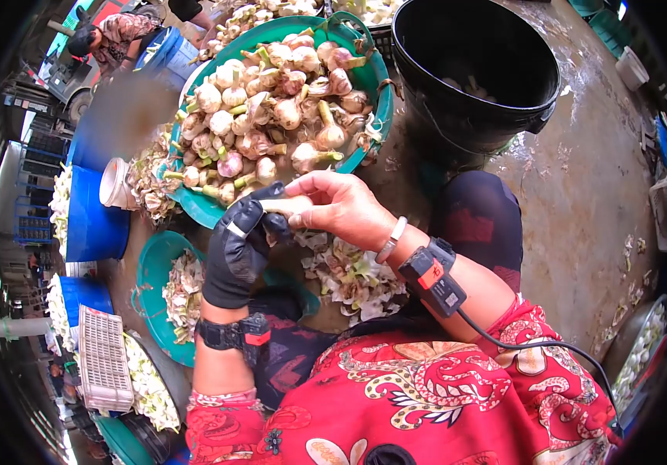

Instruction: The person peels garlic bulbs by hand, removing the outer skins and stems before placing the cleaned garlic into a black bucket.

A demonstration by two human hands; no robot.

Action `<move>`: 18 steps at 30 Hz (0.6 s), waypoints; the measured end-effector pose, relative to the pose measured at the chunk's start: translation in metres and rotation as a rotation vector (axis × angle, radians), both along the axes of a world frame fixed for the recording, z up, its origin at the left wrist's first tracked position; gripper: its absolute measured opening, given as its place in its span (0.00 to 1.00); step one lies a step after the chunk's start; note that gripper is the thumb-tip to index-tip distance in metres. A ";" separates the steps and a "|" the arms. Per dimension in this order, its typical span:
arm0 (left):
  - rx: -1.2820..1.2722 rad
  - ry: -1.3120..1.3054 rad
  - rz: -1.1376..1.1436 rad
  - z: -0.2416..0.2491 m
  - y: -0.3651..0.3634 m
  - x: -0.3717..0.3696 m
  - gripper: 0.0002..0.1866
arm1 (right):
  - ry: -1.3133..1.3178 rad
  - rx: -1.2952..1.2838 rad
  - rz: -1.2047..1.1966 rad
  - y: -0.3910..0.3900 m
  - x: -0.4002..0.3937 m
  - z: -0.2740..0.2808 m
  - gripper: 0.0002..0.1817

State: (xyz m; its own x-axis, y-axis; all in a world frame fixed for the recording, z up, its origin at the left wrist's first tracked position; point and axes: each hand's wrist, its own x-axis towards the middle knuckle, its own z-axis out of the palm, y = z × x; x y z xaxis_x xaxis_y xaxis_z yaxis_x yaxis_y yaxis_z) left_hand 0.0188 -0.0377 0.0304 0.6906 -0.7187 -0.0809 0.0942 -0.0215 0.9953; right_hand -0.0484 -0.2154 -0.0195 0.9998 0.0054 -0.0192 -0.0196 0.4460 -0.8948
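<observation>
My left hand (242,246), in a black glove, is closed round one end of a pale garlic bulb (285,206). The bare fingers of my right hand (337,203) pinch the same bulb from the other side, and part of it is hidden by the fingers. Just beyond both hands stands a green basin (385,116) heaped with garlic bulbs (260,108) that have short stems. Below my hands, peeled skins (353,279) lie in a pile on the floor.
A black bucket (457,116) with a few bulbs inside stands at upper right. On the left are a green basin (151,287) with skins, blue tubs (99,213) and a pale crate (105,360). A co-worker (116,39) bends at upper left.
</observation>
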 end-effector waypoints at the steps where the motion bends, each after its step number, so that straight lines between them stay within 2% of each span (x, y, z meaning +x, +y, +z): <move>1: -0.047 -0.125 0.086 -0.004 0.001 -0.006 0.18 | -0.039 0.025 -0.051 0.004 -0.002 0.002 0.19; 2: -0.052 -0.127 0.092 -0.004 0.001 -0.011 0.18 | -0.041 0.019 -0.046 0.006 -0.003 0.003 0.19; 4: -0.101 0.085 0.222 -0.003 -0.002 -0.021 0.18 | -0.026 0.056 -0.069 0.009 -0.005 0.002 0.20; 5: -0.032 -0.037 0.286 -0.008 -0.005 -0.022 0.17 | -0.028 0.055 -0.067 0.012 -0.006 0.001 0.20; 8: -0.058 0.004 0.249 -0.011 -0.005 -0.020 0.16 | -0.124 -0.045 -0.114 0.019 -0.009 0.002 0.20; 10: -0.054 0.016 0.288 -0.010 -0.009 -0.024 0.15 | -0.324 -0.597 -0.312 0.015 -0.017 0.010 0.20; 11: -0.020 -0.030 0.311 -0.010 -0.010 -0.024 0.13 | -0.390 -0.704 -0.357 0.015 -0.017 0.011 0.20; 12: 0.015 -0.075 0.335 -0.010 -0.010 -0.025 0.12 | -0.388 -0.705 -0.358 0.016 -0.016 0.007 0.20; 13: 0.017 -0.073 0.334 -0.010 -0.009 -0.026 0.12 | -0.272 -0.442 -0.291 0.021 -0.013 -0.001 0.20; 14: 0.077 -0.190 0.299 -0.009 -0.008 -0.027 0.11 | -0.155 -0.180 -0.222 0.023 -0.012 -0.007 0.21; 15: 0.137 -0.307 0.264 -0.009 -0.007 -0.026 0.10 | -0.145 -0.144 -0.193 0.021 -0.011 -0.006 0.21; 16: 0.138 -0.306 0.261 -0.010 -0.007 -0.025 0.10 | -0.143 -0.143 -0.195 0.019 -0.012 -0.005 0.21; 18: 0.145 -0.260 0.254 -0.015 -0.008 -0.023 0.09 | -0.028 0.017 -0.158 0.015 -0.015 0.000 0.22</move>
